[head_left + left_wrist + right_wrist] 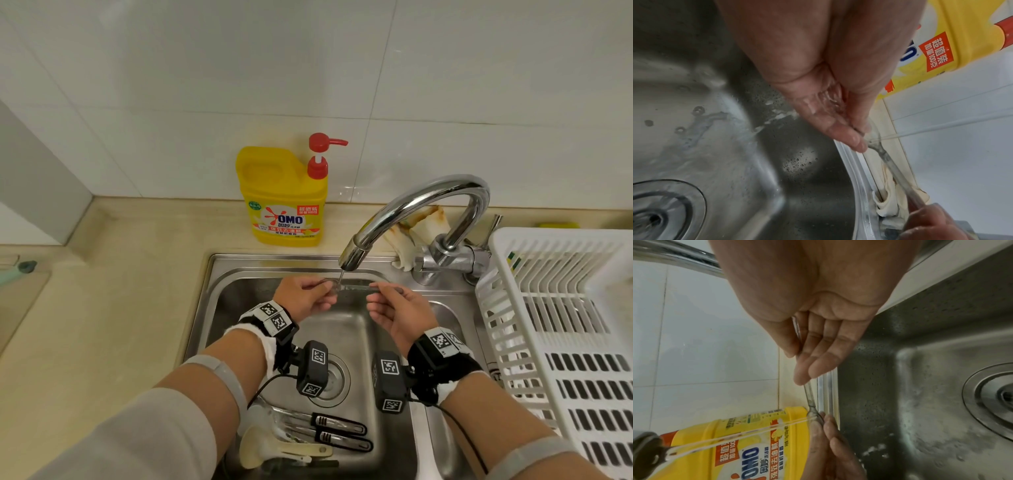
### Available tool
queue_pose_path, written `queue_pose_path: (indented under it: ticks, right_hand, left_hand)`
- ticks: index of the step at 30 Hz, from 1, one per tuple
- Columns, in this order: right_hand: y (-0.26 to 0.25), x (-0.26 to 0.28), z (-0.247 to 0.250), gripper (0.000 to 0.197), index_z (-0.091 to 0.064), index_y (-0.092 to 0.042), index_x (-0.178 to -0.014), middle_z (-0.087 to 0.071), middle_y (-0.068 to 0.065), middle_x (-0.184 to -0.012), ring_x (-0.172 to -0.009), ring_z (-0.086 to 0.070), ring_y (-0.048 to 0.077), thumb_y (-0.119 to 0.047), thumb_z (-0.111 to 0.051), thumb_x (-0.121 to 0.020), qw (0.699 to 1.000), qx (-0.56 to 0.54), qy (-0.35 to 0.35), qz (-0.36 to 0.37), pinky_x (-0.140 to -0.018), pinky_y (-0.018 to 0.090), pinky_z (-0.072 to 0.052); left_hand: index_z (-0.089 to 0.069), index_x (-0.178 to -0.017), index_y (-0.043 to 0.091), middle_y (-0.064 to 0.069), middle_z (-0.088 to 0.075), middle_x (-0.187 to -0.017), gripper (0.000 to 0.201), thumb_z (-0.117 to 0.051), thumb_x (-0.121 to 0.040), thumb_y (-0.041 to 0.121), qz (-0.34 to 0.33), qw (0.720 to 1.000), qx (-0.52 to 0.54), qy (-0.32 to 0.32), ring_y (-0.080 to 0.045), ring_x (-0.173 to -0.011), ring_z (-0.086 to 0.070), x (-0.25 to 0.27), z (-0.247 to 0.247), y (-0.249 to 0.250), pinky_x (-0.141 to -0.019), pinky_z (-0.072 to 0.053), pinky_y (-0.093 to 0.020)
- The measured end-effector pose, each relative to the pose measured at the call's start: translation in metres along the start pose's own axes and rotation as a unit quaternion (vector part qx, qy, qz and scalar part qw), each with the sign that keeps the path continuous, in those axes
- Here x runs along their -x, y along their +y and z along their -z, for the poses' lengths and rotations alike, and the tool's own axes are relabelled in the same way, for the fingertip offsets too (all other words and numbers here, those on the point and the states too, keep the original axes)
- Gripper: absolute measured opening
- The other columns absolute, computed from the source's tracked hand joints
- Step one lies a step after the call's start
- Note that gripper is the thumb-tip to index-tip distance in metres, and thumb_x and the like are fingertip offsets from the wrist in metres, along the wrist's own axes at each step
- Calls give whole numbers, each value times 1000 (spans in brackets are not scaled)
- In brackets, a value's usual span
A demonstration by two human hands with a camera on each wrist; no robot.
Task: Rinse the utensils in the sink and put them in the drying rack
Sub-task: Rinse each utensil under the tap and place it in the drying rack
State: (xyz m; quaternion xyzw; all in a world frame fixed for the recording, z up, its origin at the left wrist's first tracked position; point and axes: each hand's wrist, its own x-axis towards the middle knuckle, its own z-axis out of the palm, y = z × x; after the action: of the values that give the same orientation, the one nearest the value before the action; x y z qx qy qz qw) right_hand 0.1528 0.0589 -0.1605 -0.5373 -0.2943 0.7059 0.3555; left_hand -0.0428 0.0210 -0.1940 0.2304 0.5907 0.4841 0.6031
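A slim metal utensil [356, 287] lies level under the thin stream from the faucet [352, 255], above the steel sink [219, 308]. My left hand [323, 291] pinches its head end, which the fingers hide; water runs over them in the left wrist view, where the left hand [857, 138] meets the utensil [894, 168]. My right hand [376, 291] pinches the handle end between thumb and fingers, and the right wrist view shows the right hand [797, 365] on the utensil [809, 394]. More utensils [329, 431] lie at the sink's near end.
A white plastic drying rack [565, 308] stands to the right of the sink. A yellow dish soap bottle [284, 198] stands behind the sink against the tiled wall. A stained cloth [418, 233] lies behind the faucet. The drain [335, 377] is under my wrists.
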Motion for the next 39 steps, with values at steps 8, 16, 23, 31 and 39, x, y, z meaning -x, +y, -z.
queue_pose_path:
  ticks: [8,16,23,31,39]
  right_hand:
    - [0,0,0,17,-68,0,-102,-72,16,-78,-62,-71,18,-12,-57,-99,1000,9,-3,2,-59,25,-60]
    - [-3,0,2,9,-66,-4,-98,-70,16,-77,-61,-67,19,-6,-57,-98,999,35,-1,10,-60,27,-58]
    - [-5,0,0,15,-65,-6,-99,-70,14,-79,-62,-67,18,1,-51,-99,996,88,-20,24,-61,28,-58]
    - [-4,-2,-3,15,-66,-8,-95,-70,14,-79,-64,-67,21,1,-54,-97,996,81,-16,29,-62,30,-59]
    - [-1,-6,-7,8,-67,-7,-94,-71,12,-77,-64,-66,19,0,-62,-94,997,77,-11,22,-64,29,-57]
  left_hand:
    - [-67,-111,0,-14,-72,-99,22,-58,-94,-9,16,999,45,-26,-20,-85,-74,8,-4,1,-78,-60,-23]
    - [-69,-107,-6,-15,-72,-93,22,-62,-97,12,19,997,70,-1,-20,-86,-71,5,-8,2,-80,-60,-25]
    - [-69,-105,6,-11,-71,-93,18,-58,-95,-4,15,998,61,-22,-18,-83,-68,10,-6,6,-75,-59,-25]
    - [-70,-111,8,-9,-75,-90,18,-67,-93,9,20,1000,18,-11,-17,-83,-74,8,-3,9,-69,-60,-25]
    - [-72,-105,6,-10,-77,-94,19,-73,-90,18,-4,997,58,52,-18,-83,-75,8,6,6,-70,-57,-24]
